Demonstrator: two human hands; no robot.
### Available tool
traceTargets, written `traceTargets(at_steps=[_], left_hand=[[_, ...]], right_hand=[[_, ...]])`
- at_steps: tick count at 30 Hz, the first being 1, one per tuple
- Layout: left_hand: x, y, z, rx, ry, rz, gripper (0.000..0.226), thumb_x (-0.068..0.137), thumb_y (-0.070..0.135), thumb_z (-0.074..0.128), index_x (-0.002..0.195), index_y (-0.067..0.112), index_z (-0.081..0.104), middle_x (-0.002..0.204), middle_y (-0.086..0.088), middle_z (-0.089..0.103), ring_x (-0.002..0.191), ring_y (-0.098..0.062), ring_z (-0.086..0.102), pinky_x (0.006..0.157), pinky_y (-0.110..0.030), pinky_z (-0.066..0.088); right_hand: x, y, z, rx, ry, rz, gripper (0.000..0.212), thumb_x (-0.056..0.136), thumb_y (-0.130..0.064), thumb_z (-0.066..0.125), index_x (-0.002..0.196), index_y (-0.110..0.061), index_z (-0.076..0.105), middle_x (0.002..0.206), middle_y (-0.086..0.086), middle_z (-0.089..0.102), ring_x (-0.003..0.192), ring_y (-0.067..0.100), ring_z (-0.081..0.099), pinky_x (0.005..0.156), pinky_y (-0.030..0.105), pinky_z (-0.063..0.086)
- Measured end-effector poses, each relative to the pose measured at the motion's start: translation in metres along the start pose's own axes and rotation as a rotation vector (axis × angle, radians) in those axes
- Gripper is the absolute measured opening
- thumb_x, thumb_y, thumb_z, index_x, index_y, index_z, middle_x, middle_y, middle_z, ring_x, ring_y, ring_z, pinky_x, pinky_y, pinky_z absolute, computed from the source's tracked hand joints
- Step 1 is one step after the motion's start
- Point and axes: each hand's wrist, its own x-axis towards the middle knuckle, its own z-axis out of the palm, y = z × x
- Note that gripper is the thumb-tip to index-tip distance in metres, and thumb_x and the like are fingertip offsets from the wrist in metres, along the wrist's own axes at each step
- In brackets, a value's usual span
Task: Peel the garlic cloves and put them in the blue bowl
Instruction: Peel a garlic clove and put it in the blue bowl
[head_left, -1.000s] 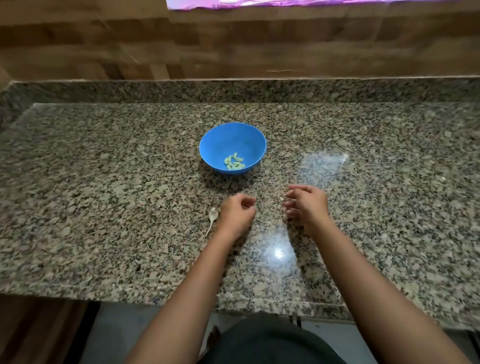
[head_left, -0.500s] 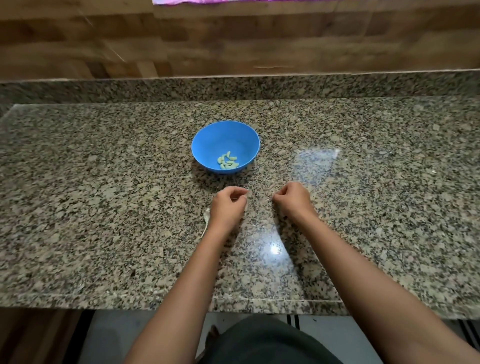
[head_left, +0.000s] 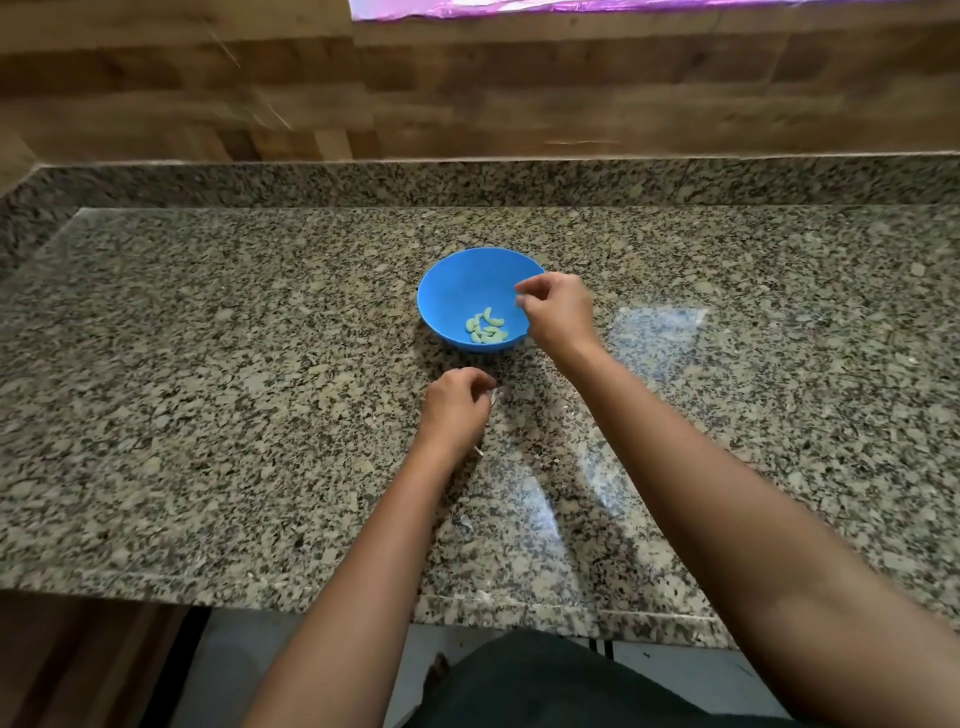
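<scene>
Several peeled garlic cloves (head_left: 487, 328) lie in the blue bowl (head_left: 451, 291); right hand (head_left: 560, 313) hovers over its right rim, fingers (head_left: 525, 297) pinched, contents unseen: best release low inside; left hand (head_left: 453, 406) before the bowl, fingers curled, hold unclear

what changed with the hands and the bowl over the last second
The right hand moved forward from the counter to the right rim of the blue bowl, fingertips pinched; whether it holds a clove is unclear. The left hand stayed curled on the counter. The bowl and the peeled cloves are unchanged.
</scene>
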Motion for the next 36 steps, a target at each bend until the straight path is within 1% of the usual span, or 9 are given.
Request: traceTargets(at_steps=[8, 12, 17, 20, 22, 25, 31, 33, 36], left_hand=[[-0.026, -0.028, -0.008, -0.043, -0.093, 0.005, 0.017, 0.087, 0.012, 0.063, 0.104, 0.012, 0.068, 0.102, -0.002, 0.068, 0.091, -0.012, 0.062, 0.086, -0.026, 0.051], [-0.019, -0.025, 0.003, 0.139, -0.001, 0.090, 0.026, 0.091, 0.014, 0.058, 0.116, 0.009, 0.060, 0.116, -0.004, 0.055, 0.098, -0.013, 0.054, 0.086, -0.018, 0.043], [-0.001, -0.012, 0.015, 0.475, -0.032, 0.168, 0.020, 0.095, 0.016, 0.050, 0.113, 0.008, 0.057, 0.114, -0.008, 0.053, 0.107, -0.024, 0.049, 0.086, -0.038, 0.047], [0.002, -0.009, 0.019, 0.508, -0.034, 0.193, 0.017, 0.096, 0.014, 0.048, 0.108, 0.008, 0.057, 0.113, -0.009, 0.054, 0.107, -0.025, 0.048, 0.086, -0.039, 0.045], [-0.001, -0.008, 0.018, 0.374, -0.068, 0.204, 0.019, 0.095, 0.019, 0.051, 0.108, 0.008, 0.060, 0.110, -0.008, 0.059, 0.104, -0.023, 0.052, 0.087, -0.036, 0.046], [-0.013, -0.007, 0.011, -0.161, -0.182, 0.072, 0.012, 0.089, 0.019, 0.062, 0.099, 0.011, 0.065, 0.094, -0.003, 0.066, 0.080, -0.012, 0.059, 0.072, -0.025, 0.048], [-0.027, -0.006, 0.003, -0.803, -0.244, -0.182, 0.015, 0.086, 0.003, 0.064, 0.089, 0.009, 0.050, 0.080, -0.011, 0.064, 0.054, -0.009, 0.059, 0.048, -0.019, 0.047], [-0.034, -0.007, 0.006, -0.698, -0.195, -0.138, 0.013, 0.088, 0.007, 0.062, 0.090, 0.011, 0.050, 0.083, -0.011, 0.066, 0.057, -0.010, 0.059, 0.048, -0.016, 0.046], [-0.053, -0.018, 0.018, -0.204, -0.142, 0.133, 0.015, 0.093, 0.020, 0.055, 0.105, 0.012, 0.057, 0.101, -0.004, 0.064, 0.081, -0.008, 0.058, 0.064, -0.012, 0.048]], right_hand=[[-0.054, 0.040, 0.004, 0.187, 0.014, 0.094, 0.007, 0.087, -0.010, 0.062, 0.092, -0.010, 0.067, 0.079, 0.000, 0.062, 0.067, 0.008, 0.054, 0.061, 0.022, 0.045], [-0.077, 0.054, 0.007, 0.192, 0.018, 0.156, 0.009, 0.088, -0.013, 0.060, 0.094, -0.010, 0.066, 0.082, 0.003, 0.065, 0.069, 0.012, 0.058, 0.063, 0.025, 0.049], [-0.090, 0.061, 0.004, 0.163, 0.011, 0.153, 0.005, 0.087, -0.011, 0.062, 0.087, -0.015, 0.065, 0.075, -0.001, 0.063, 0.068, 0.011, 0.057, 0.063, 0.027, 0.048], [-0.092, 0.060, -0.001, 0.103, -0.046, 0.135, 0.010, 0.088, -0.010, 0.062, 0.095, -0.013, 0.066, 0.087, -0.001, 0.065, 0.078, 0.012, 0.059, 0.070, 0.025, 0.051], [-0.092, 0.058, -0.005, 0.011, -0.132, 0.094, 0.023, 0.088, -0.009, 0.061, 0.110, -0.013, 0.064, 0.103, -0.003, 0.063, 0.084, 0.008, 0.059, 0.071, 0.019, 0.049], [-0.092, 0.052, -0.010, -0.087, -0.249, 0.055, 0.031, 0.089, -0.010, 0.060, 0.119, -0.013, 0.061, 0.116, -0.004, 0.060, 0.098, 0.012, 0.059, 0.081, 0.024, 0.050], [-0.097, 0.046, -0.019, 0.044, -0.326, 0.118, 0.005, 0.085, -0.011, 0.065, 0.085, -0.010, 0.070, 0.076, 0.015, 0.067, 0.055, 0.015, 0.054, 0.056, 0.030, 0.049], [-0.099, 0.047, -0.021, 0.030, -0.312, 0.128, 0.006, 0.083, -0.010, 0.067, 0.083, -0.006, 0.070, 0.074, 0.017, 0.067, 0.056, 0.016, 0.055, 0.056, 0.029, 0.050], [-0.102, 0.055, -0.021, -0.085, -0.305, 0.180, 0.007, 0.084, -0.006, 0.064, 0.082, 0.000, 0.067, 0.077, 0.014, 0.067, 0.060, 0.015, 0.061, 0.055, 0.023, 0.052]])
